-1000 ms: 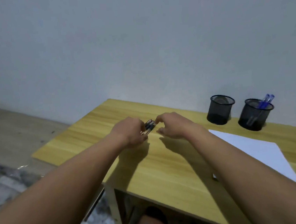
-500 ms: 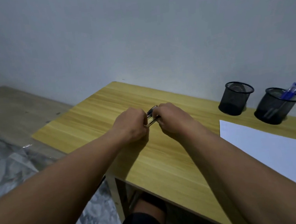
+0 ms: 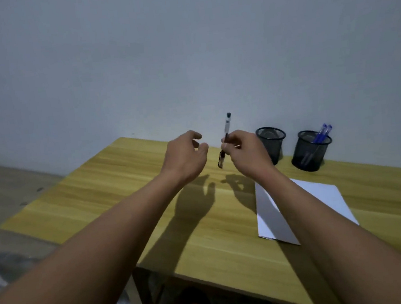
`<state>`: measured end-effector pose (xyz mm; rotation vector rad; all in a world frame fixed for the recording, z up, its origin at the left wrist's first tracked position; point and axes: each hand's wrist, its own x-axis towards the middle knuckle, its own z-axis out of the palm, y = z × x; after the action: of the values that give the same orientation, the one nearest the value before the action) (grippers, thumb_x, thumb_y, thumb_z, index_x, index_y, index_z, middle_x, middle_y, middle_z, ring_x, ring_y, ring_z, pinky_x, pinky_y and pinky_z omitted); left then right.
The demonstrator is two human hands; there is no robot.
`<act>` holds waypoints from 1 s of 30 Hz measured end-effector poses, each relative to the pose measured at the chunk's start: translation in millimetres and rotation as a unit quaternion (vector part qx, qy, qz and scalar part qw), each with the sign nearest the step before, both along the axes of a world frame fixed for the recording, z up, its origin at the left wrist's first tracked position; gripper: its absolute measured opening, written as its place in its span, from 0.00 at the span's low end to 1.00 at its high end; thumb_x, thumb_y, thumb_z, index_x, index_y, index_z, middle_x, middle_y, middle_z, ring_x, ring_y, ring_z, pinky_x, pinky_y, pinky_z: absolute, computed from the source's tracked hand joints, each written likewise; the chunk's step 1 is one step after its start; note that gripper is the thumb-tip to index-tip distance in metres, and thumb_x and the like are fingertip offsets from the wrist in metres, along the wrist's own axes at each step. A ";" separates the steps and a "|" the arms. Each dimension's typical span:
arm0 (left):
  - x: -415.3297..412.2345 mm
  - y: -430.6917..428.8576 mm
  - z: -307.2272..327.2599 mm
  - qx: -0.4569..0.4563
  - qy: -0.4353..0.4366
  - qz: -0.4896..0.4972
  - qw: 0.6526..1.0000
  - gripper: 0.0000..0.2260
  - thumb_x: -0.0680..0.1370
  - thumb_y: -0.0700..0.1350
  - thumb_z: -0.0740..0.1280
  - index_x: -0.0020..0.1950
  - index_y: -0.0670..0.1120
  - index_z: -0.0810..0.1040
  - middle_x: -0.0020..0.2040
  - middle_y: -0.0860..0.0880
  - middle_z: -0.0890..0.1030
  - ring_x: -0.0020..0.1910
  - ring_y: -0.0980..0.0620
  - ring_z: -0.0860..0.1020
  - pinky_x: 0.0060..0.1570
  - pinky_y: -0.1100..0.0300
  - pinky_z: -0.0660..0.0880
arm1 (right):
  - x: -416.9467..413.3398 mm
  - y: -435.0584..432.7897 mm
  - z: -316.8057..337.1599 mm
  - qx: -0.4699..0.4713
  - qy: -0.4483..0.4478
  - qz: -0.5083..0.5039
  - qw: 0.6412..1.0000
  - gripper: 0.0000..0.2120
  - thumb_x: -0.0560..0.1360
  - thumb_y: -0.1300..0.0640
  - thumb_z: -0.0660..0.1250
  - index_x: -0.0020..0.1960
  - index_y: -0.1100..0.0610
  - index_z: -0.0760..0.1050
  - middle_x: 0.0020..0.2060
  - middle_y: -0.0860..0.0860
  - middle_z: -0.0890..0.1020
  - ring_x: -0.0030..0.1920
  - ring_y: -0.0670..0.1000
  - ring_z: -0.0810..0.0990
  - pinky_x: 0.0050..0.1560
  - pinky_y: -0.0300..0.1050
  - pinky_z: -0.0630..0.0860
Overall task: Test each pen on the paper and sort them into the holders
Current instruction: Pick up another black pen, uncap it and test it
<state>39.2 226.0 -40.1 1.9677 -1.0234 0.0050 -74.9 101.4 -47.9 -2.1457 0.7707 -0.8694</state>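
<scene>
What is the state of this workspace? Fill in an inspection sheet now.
Surface: wooden desk, against a plain wall.
Job's things: pen held upright; white paper flat on the desk; left mesh holder looks empty; right mesh holder has blue pens.
Clutter: nothing seen.
Grippers: right hand pinches the pen; left hand open, fingers empty, above the desk.
Cables: nothing seen.
Surroundings: floor at left, plastic sheeting at lower left.

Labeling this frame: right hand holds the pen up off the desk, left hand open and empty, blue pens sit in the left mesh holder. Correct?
One thing is off. The head view shows the blue pens in the right mesh holder; the left mesh holder looks empty. The rest stands: the right hand holds the pen up off the desk, and the left hand is open and empty.
</scene>
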 end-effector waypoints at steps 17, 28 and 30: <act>-65.6 -62.6 13.5 -0.097 0.351 -0.222 0.904 0.05 0.78 0.33 0.68 0.52 0.35 0.82 0.41 0.43 0.83 0.38 0.52 0.83 0.48 0.55 0.83 | -93.1 -14.5 0.2 0.392 -0.314 0.007 0.865 0.03 0.78 0.63 0.73 0.47 0.63 0.83 0.37 0.55 0.84 0.37 0.47 0.84 0.43 0.37 0.84; -65.2 -76.7 25.5 -0.024 0.374 -0.180 0.910 0.05 0.78 0.34 0.69 0.42 0.36 0.82 0.37 0.41 0.81 0.35 0.48 0.80 0.43 0.56 0.84 | -92.3 -6.3 -4.7 0.368 -0.351 -0.039 0.860 0.04 0.78 0.68 0.71 0.44 0.66 0.81 0.32 0.55 0.83 0.33 0.48 0.84 0.40 0.38 0.84; -56.7 -88.9 15.8 -0.012 0.364 -0.181 0.914 0.04 0.77 0.34 0.69 0.45 0.35 0.83 0.38 0.40 0.81 0.35 0.49 0.80 0.42 0.57 0.84 | -81.8 -15.5 -14.2 0.373 -0.350 -0.065 0.857 0.04 0.77 0.68 0.71 0.43 0.66 0.81 0.32 0.56 0.83 0.33 0.48 0.84 0.41 0.38 0.85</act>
<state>-17.5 137.1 -24.4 1.5186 -0.8442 -0.8526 -156.7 85.8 -62.1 -0.9927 0.6997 -1.0933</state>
